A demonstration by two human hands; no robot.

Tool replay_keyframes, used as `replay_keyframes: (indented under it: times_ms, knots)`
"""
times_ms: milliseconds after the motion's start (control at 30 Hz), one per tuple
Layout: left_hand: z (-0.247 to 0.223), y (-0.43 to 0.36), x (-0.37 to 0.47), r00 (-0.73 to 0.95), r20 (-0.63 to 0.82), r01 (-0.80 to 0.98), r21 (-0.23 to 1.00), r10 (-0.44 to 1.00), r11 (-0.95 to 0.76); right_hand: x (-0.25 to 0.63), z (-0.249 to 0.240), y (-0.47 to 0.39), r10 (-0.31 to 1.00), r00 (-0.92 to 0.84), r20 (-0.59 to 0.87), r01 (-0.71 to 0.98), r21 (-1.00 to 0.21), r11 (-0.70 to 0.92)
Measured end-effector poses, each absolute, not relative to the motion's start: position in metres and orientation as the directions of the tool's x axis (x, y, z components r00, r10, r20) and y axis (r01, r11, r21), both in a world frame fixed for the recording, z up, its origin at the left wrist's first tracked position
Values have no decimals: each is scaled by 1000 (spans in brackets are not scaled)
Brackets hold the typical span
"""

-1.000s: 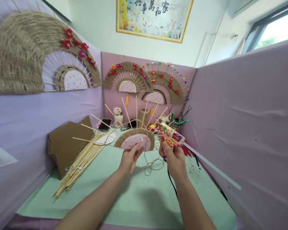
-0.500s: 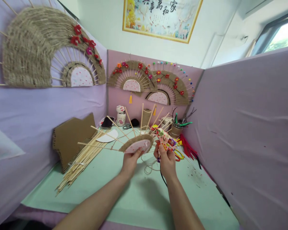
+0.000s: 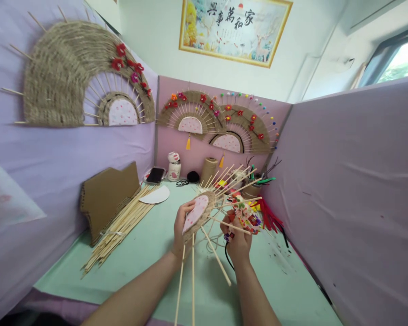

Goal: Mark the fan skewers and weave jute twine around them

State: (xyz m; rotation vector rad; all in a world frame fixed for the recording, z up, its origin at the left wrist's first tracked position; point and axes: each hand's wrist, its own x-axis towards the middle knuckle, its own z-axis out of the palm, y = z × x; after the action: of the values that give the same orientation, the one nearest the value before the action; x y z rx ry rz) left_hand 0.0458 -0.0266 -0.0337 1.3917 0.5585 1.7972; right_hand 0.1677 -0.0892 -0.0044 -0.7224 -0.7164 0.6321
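My left hand (image 3: 181, 226) is closed on the half-round base of a fan frame (image 3: 196, 213), which has a pale face with pink dots and a rim of twine. Wooden sticks spread from the rim, some upward and right, others down toward me. In my right hand (image 3: 238, 240) is a flower-patterned glue gun (image 3: 244, 210) with a black cord trailing below; sticks of the frame pass in front of the fingers. Its tip is partly hidden behind the sticks. Loose twine (image 3: 213, 244) hangs and loops between both hands.
Bundled wooden sticks (image 3: 119, 231), a white half-disc (image 3: 155, 195) and brown cardboard (image 3: 107, 194) lie left. Behind stand a twine spool (image 3: 209, 170), a jar (image 3: 174, 167) and a phone (image 3: 155, 175). Red strips (image 3: 270, 215) lie right. Finished fans (image 3: 190, 108) hang on the partition.
My left hand has turned the fan frame, so its flat edge tilts steeply and several sticks now point down and right. My right hand keeps hold of the glue gun, slightly lower.
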Motion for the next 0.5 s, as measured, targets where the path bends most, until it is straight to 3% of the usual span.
replay_keyframes:
  times_ms: [300,500]
  knots:
    - [-29,-34,46,-105,596,-301,744,796,-596,167,-9,-88,708,574,412,-157,-793,588]
    - [-36,-32,48,-78,625,-287,732,777,-618,165,-10,-87,702,610,367,-203,-785,586]
